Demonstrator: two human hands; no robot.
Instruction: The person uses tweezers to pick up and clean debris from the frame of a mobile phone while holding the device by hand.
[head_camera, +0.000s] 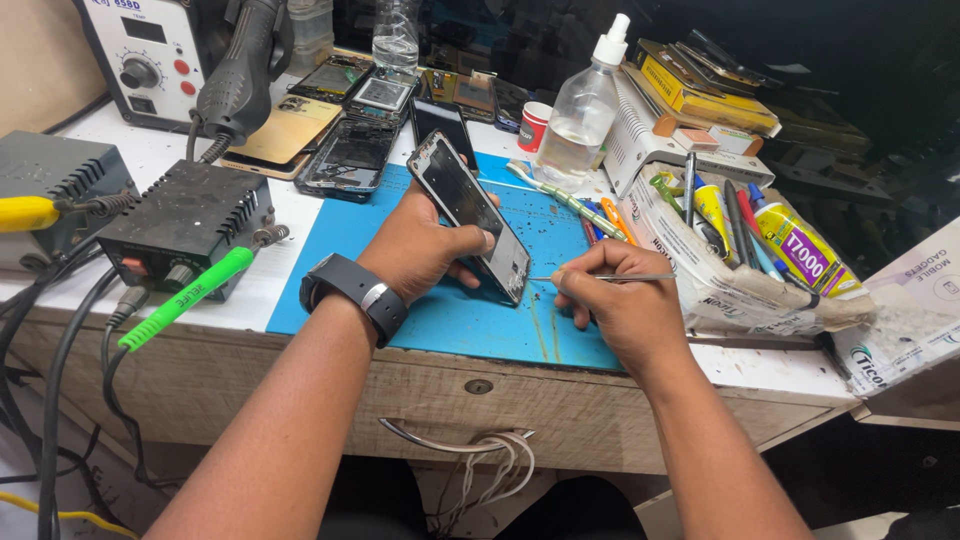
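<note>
In the head view, the left hand (425, 245) holds a phone frame (470, 215) tilted up off the blue work mat (330, 260), fingers wrapped round its lower half with the thumb laid across its dark face, so the grip is closed firmly on the piece. The right hand (615, 300) pinches a pair of thin metal tweezers (600, 278) between thumb and fingertips, the points reaching left to the frame's lower right edge; whether the tips actually touch it is too fine to tell. The frame looks light, thin and stiff, yet easily bent or cracked if squeezed across its flat face, and its smooth surfaces probably slip; holding it by the long side rails, as the left hand does, seems the safest purchase. Its long axis runs diagonally, from the upper end pointing away and to the left toward the row of opened phones (350, 150) down to the lower end near the tweezers, with its dark face turned to the right. Just behind stands a clear spray bottle (580, 120); to the left sits a black power unit (185, 225), and to the right a box of tools and glue tubes (740, 230).
</note>
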